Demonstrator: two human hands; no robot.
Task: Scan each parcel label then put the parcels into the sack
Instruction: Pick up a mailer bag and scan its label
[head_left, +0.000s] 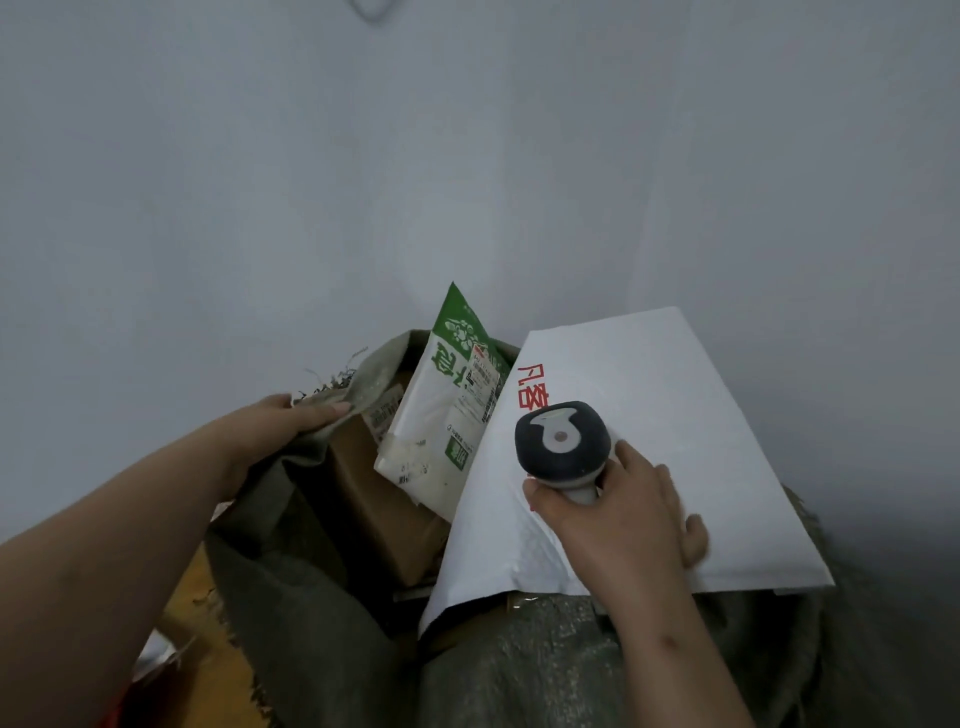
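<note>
While sack (332, 613) rim pulled wide

White mailer (623, 441) shows red characters "凡客", green-and-white pouch (441, 415) has large green characters and a white shipping label (480, 387) with print too small to read.
</note>
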